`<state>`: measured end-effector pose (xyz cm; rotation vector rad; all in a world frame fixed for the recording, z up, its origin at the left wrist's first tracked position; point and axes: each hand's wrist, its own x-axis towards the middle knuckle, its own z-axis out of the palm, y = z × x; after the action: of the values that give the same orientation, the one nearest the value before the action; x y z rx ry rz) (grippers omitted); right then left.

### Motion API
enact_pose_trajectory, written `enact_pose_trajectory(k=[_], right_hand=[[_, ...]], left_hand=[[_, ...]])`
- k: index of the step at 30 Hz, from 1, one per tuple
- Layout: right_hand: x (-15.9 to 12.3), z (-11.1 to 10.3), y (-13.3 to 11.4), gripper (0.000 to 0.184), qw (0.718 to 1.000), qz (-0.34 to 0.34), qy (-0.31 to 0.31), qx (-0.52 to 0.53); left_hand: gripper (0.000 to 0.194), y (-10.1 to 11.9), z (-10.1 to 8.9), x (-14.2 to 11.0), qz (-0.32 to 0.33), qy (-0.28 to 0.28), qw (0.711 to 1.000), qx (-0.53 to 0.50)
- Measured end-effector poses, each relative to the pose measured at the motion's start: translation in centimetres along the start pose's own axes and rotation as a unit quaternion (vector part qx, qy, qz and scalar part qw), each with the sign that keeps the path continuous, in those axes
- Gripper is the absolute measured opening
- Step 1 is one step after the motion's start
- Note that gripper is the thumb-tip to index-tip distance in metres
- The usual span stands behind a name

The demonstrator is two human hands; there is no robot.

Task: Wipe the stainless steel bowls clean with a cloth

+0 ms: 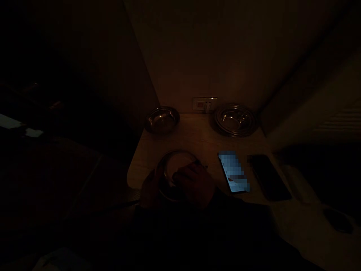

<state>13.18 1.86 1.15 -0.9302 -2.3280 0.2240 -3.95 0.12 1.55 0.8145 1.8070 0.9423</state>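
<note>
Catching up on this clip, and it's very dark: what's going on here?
A person's left hand is at the left side of a round dish; the right hand reaches over it, fingers bent. The dish's contents are too dark to tell. A lit phone lies to the right; a metal bowl and metal dishes sit behind.

I can't make out the left hand's fingers in the dark, and the right hand hides part of the round dish. To me the lit phone's screen is blocky and unreadable. The left edge cuts a pale patch; the bottom edge crops a dim shape.
</note>
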Motion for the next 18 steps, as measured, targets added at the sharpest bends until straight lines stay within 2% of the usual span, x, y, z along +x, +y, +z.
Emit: enact_pose_trajectory(k=[1,3,5,10,13,18], right_hand=[[-0.4,-0.2,0.1,0.015,1.000,0.004,0.000,0.007],[-1.2,-0.8,0.5,0.017,1.000,0.017,-0.002,0.012],[-1.3,-1.0,0.6,0.017,1.000,0.021,-0.005,0.005],[-0.5,-0.1,0.3,0.014,1.000,0.001,0.001,-0.006],[-1.5,-0.3,0.8,0.018,1.000,-0.006,0.003,0.009],[-1.8,-0.2,0.3,0.018,1.000,0.007,0.019,0.016]], left_hand=[[0.049,0.1,0.1,-0.1,-0.008,0.003,1.000,-0.011],[0.039,0.5,0.1,-0.3,0.002,0.004,1.000,-0.026],[0.042,0.8,0.2,-0.5,0.014,0.007,0.999,-0.038],[0.035,1.7,0.2,-0.9,-0.018,0.010,0.998,-0.053],[0.026,1.4,0.1,-0.8,0.000,0.008,0.997,-0.072],[0.031,0.7,0.2,-0.5,-0.007,0.014,0.996,-0.085]])
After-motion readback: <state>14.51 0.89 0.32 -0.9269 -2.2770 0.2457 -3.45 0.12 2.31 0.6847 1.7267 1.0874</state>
